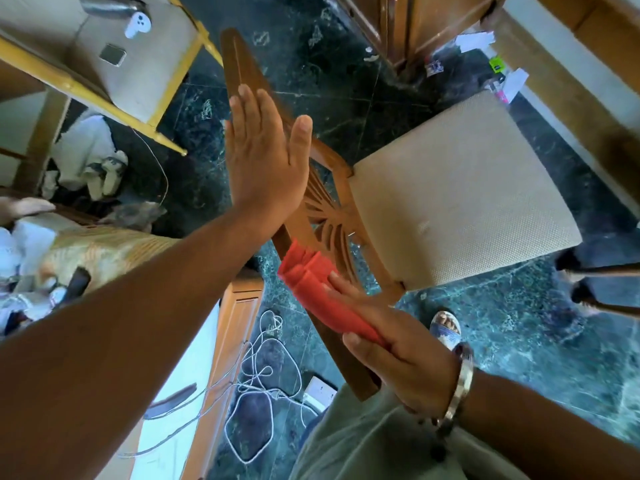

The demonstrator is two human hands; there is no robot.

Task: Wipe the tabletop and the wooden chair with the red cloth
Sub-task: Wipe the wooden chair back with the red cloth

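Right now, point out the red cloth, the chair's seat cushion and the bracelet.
red cloth [323, 299], head view, middle of the folded cloth.
seat cushion [460, 202], head view, centre of the beige fabric.
bracelet [459, 386], head view, metal band at the wrist.

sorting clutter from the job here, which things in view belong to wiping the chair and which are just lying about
In use:
- red cloth, pressed to the chair back by the right hand
- wooden chair, steadied by the flat left hand

Lying about:
- white cables on the floor
- white controller on the cardboard box
- papers
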